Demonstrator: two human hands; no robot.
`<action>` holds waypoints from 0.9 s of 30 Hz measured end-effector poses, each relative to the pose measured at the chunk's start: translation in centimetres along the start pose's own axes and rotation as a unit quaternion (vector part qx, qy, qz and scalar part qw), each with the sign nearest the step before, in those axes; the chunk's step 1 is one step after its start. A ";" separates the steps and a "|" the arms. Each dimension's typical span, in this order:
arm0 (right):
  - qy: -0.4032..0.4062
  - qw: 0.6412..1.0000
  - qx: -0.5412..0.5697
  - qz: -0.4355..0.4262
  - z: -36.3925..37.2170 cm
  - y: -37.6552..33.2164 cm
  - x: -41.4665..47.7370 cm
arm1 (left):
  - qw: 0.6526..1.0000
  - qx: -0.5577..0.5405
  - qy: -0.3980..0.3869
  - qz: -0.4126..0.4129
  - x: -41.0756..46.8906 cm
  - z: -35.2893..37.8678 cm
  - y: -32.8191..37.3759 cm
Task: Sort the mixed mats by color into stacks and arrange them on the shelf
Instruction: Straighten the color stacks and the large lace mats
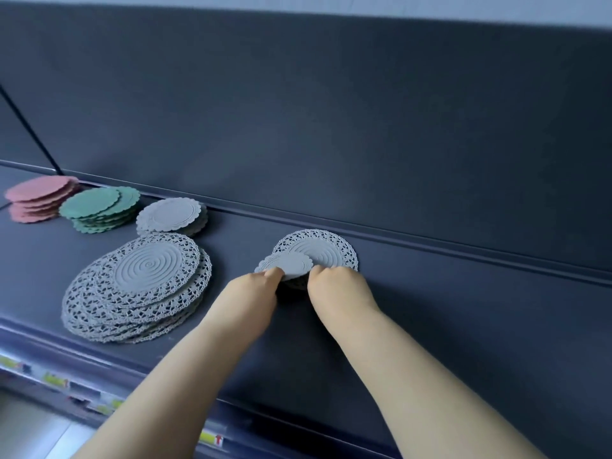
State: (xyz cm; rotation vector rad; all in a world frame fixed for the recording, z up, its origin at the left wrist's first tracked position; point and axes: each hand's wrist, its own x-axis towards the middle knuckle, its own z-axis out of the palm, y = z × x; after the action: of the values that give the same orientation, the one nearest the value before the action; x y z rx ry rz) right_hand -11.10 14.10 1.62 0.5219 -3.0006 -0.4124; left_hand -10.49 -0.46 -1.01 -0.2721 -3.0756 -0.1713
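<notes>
Your hands (294, 286) pinch the last small grey mat (286, 265) off a lace mat (318, 248); four sorted stacks sit at ten o'clock.

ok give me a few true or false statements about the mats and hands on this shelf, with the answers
1. The pink mat stack sits farthest left. True.
2. Both hands touch the small grey mat. True; the left hand and right hand both pinch it.
3. The green mat stack lies right of the hands. False; it lies left, beside the pink one.
4. The small grey mat lies on a green mat. False; it overlaps a large grey lace mat.
5. The large lace mat stack is grey. True.
</notes>
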 end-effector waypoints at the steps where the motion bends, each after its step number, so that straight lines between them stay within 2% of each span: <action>1: -0.010 1.000 0.014 0.000 0.1 0.2 0.1 | 0.999 -0.027 0.029 0.004 -0.3 0.0 -0.1; 4: -0.030 0.996 0.078 0.008 0.8 0.8 0.4 | 0.986 -0.034 0.143 0.077 -1.3 -0.3 -0.4; 6: -0.009 0.995 0.095 0.024 1.0 1.1 0.5 | 0.976 -0.029 0.190 0.106 -1.7 -0.9 -0.6; 12: 0.023 0.975 0.205 0.087 0.1 2.3 -0.5 | 0.953 -0.091 0.279 0.077 -3.2 -3.8 -2.5; 14: 0.060 0.947 0.296 0.108 -0.7 2.0 -1.1 | 0.942 -0.119 0.309 0.053 -3.7 -4.7 -4.0; 18: 0.187 0.872 0.433 0.134 -2.6 -1.4 -1.5 | 0.935 -0.132 0.327 0.045 -3.9 -5.6 -8.1; 21: 0.212 0.818 0.505 0.176 -3.8 -5.2 -0.4 | 0.936 -0.144 0.313 0.077 -4.0 -5.9 -11.8; 27: 0.239 0.773 0.541 0.229 -5.8 -14.4 2.9 | 0.943 -0.156 0.281 0.086 -5.2 -6.3 -22.2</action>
State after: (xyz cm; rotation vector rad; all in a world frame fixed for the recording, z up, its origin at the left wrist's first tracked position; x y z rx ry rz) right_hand -8.53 -1.36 3.29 -0.1163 -2.3987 1.3217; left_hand -9.07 -23.78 2.59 -0.4175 -2.4344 -0.6126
